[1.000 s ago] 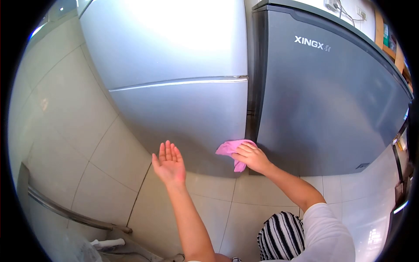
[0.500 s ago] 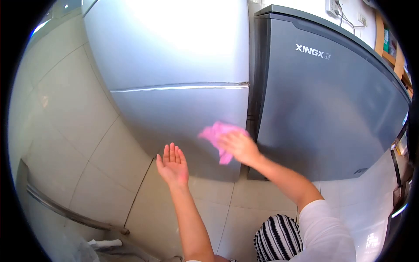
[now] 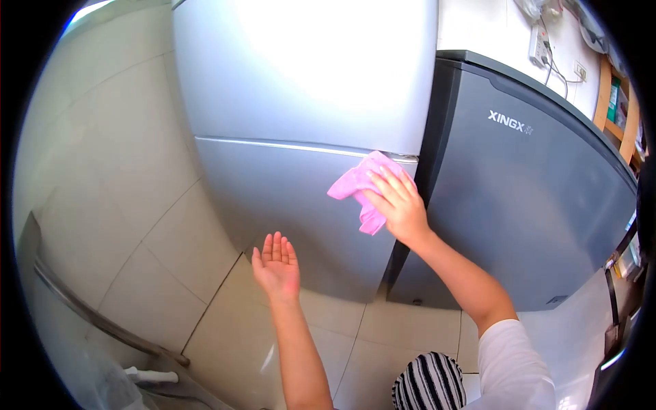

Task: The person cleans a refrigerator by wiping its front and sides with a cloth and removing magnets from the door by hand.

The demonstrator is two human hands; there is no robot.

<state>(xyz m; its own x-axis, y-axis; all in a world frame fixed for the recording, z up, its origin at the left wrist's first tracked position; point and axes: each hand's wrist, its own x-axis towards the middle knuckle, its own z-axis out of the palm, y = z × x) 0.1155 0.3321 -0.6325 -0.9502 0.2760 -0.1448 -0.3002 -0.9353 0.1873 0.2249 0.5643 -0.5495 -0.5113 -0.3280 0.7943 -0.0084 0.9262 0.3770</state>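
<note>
My right hand (image 3: 402, 208) presses a pink cloth (image 3: 362, 188) flat against the silver refrigerator (image 3: 301, 198), just below the seam between its two doors, near the right edge. The fingers lie over the cloth, and part of it hangs loose to the left and below. Palm up, my left hand (image 3: 278, 268) is in front of the lower door with its fingers stretched out and nothing in it.
A dark grey XINGX freezer (image 3: 519, 205) stands right of the refrigerator. Behind it are a power strip (image 3: 538, 46) with cables and a wooden shelf (image 3: 603, 92). A metal rail (image 3: 96, 318) is at the lower left, and a striped cloth item (image 3: 430, 383) at the bottom.
My right hand has moved up the lower door with the pink cloth, from near its bottom edge to the door seam. My left hand stays open. The view has shifted and tilted.
</note>
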